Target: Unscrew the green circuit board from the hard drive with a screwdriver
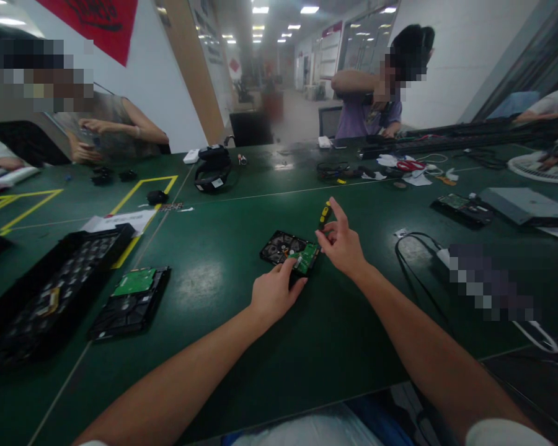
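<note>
A hard drive (277, 246) with a green circuit board (306, 257) lies on the green table in front of me, board side up. My left hand (273, 293) grips its near edge, with fingers resting on the board and the thumb at the side. In my right hand (343, 243), just beyond the drive's right end, a small yellow and black screwdriver (325, 215) stands nearly upright. The index finger reaches to the top of its handle. Its tip is hidden, so I cannot tell whether it touches the drive.
To the left lie another hard drive (129, 303) and a long black tray (60, 285). On the right are a power strip (488, 279) with a cable, a drive (465, 209) and a grey box (530, 204). Red scissors (411, 165) lie farther back. Two people sit across the table.
</note>
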{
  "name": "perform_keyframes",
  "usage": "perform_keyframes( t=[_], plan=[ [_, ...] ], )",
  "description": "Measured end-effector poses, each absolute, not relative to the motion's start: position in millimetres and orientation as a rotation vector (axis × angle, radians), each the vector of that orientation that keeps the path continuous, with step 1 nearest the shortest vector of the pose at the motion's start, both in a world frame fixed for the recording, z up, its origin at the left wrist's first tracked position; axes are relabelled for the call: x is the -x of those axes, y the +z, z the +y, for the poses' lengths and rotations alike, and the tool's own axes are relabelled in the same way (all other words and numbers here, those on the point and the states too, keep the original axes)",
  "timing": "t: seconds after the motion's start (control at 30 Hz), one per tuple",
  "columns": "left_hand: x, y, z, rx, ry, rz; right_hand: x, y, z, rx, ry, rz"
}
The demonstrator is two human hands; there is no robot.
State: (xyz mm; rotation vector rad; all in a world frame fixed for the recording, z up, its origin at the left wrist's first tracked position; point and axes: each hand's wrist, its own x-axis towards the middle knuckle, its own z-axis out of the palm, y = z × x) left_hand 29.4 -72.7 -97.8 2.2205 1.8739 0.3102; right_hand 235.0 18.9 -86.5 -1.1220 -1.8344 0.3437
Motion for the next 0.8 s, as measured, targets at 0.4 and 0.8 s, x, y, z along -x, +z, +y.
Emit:
perform_keyframes(
  t=[0.4, 0.8],
  plan=[
    [-28, -102, -80, -2.383, 0.300, 1.829, -234, -90, 19, 1.130, 0.274, -1.826],
    [-28, -104, -82, -2.413, 0.398, 1.766, -233, -96, 23, 1.118, 0.223, -1.797]
  ],
)
